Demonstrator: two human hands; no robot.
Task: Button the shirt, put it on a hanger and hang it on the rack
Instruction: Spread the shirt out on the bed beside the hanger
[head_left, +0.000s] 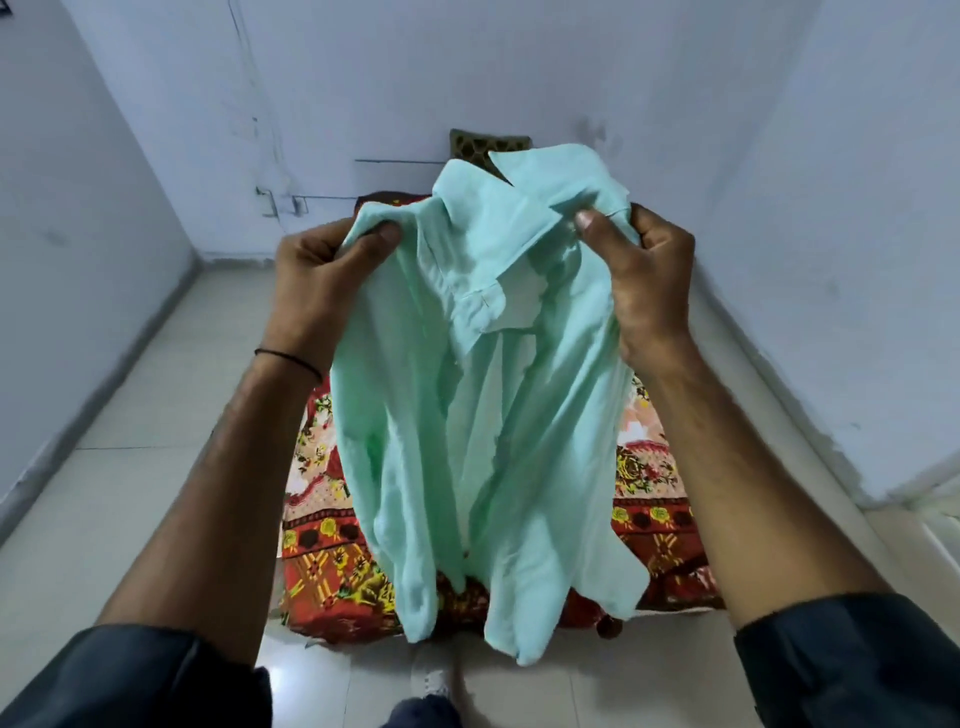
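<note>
A mint-green shirt hangs in the air in front of me, held up by its shoulders with the collar at the top. My left hand pinches the fabric at the left shoulder. My right hand grips the right side near the collar. The shirt front hangs open and crumpled, with its tails reaching down over the mattress. No hanger or rack is in view.
A red floral mattress lies on the tiled floor below the shirt. A dark patterned pillow leans against the pale wall behind. Walls close in on both sides.
</note>
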